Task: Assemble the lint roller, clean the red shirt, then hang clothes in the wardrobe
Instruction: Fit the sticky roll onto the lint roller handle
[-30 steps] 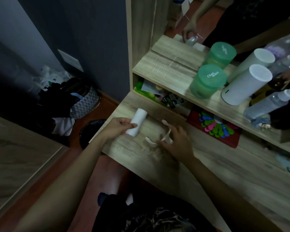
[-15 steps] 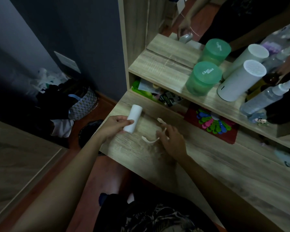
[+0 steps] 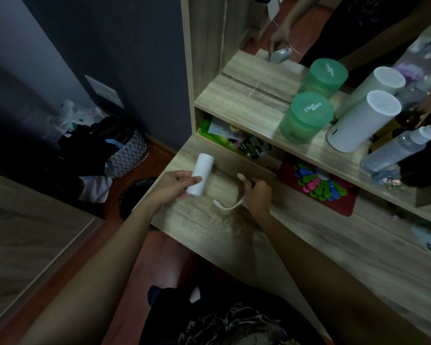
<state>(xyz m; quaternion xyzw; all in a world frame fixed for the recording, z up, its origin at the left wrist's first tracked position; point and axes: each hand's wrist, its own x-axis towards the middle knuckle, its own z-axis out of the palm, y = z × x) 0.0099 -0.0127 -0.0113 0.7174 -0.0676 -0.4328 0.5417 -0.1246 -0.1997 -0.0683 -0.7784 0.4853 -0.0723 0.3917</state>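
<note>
Left hand (image 3: 177, 185) is gripping the white lint roll (image 3: 202, 170) by its lower end, holding it tilted over the left end of the bench (image 3: 204, 230). Right hand (image 3: 258, 195) is curling round the cream roller handle (image 3: 228, 207) just beside the roll; can't tell if the handle's hooked end is touching the bench. Red tray of coloured clips (image 3: 316, 185) is sitting at the back edge. Green jar (image 3: 306, 118) and white cylinder (image 3: 363, 120) are standing on the shelf (image 3: 239, 105) above.
</note>
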